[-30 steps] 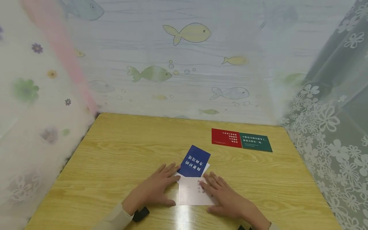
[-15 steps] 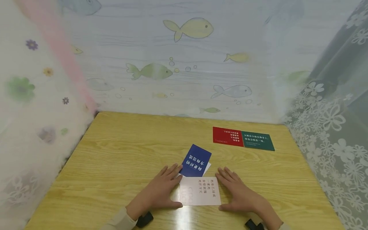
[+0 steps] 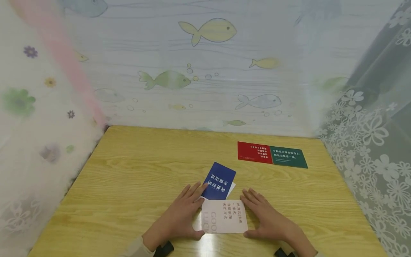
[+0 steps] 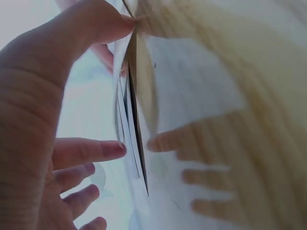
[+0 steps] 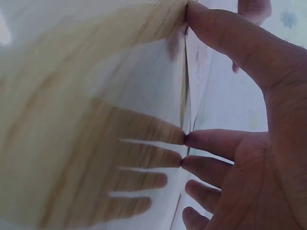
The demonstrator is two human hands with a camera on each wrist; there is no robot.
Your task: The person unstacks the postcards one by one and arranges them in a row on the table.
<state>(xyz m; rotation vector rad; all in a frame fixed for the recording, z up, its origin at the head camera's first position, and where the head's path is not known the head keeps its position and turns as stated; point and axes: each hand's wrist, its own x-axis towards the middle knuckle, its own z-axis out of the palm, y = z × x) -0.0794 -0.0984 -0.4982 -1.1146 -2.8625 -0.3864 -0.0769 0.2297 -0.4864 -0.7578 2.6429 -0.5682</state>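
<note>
From the head view, my right hand (image 3: pixel 268 221) has slid off the pale pink card (image 3: pixel 224 216) since a second ago and now lies flat at its right edge, my left hand (image 3: pixel 179 216) flat at its left edge with fingertips by the blue card (image 3: pixel 219 180), so the pink card's printed face is uncovered on the wooden table (image 3: pixel 135 171), well apart from the red card (image 3: pixel 254 152) and green card (image 3: pixel 288 157). In the left wrist view, thumb and straight fingers (image 4: pixel 86 152) touch the card edges (image 4: pixel 132 120); in the right wrist view, the extended fingers (image 5: pixel 216 143) rest against the card edge (image 5: pixel 184 103), gripping nothing
</note>
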